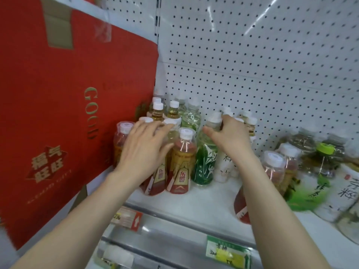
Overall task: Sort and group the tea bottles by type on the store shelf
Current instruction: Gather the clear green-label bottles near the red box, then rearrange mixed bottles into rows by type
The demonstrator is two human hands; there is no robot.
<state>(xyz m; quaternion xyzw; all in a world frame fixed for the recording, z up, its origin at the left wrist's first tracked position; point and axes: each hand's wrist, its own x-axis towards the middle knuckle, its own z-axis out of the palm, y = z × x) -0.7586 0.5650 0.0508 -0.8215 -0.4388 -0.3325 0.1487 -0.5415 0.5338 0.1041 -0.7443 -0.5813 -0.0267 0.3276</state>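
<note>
Tea bottles stand in a cluster on the white shelf (209,199). A red-and-gold labelled bottle (181,164) is at the front, with another (121,142) at far left beside the box. My left hand (144,150) lies flat with spread fingers over the tops of red-label bottles, gripping none. A green bamboo-label bottle (204,162) stands right of them. My right hand (229,136) is closed around the neck of a clear bottle (213,121) behind it. A white-label bottle (226,167) stands under that wrist. Pale yellow tea bottles (157,113) stand at the back.
A large red cardboard box (73,105) fills the left and blocks that side. More bottles, one red-label (275,171) and several green and white ones (330,183), crowd the right. White pegboard (252,65) backs the shelf. Price tags (227,253) line the front rail.
</note>
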